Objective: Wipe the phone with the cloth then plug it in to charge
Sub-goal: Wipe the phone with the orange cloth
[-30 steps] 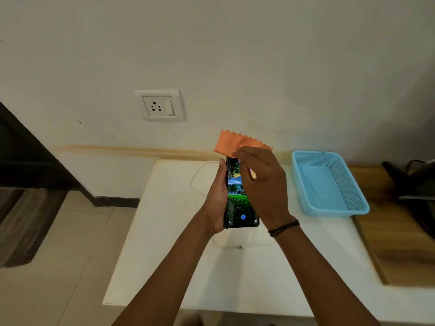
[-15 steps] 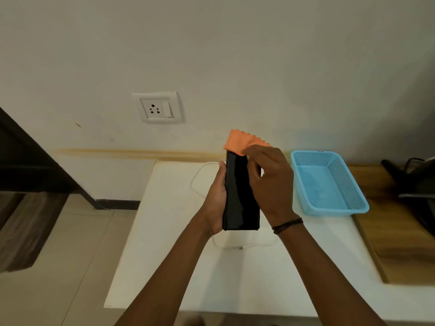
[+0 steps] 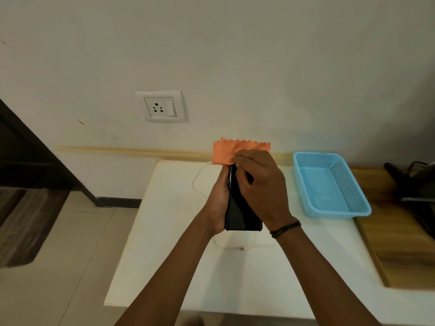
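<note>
Rising from the near edge: two bare forearms over white tabletop (image 3: 164, 267). Left hand (image 3: 217, 203) wrapped around left edge of black phone (image 3: 240, 215), held upright above tabletop, screen dark. Right hand (image 3: 261, 187) closed on orange cloth (image 3: 226, 152), pressed at phone's far end; dark band on wrist. White cable (image 3: 235, 247) looped on tabletop below phone. Blue mesh basket (image 3: 329, 184) at right, well apart. Wall socket (image 3: 161, 107) farther, up left.
</note>
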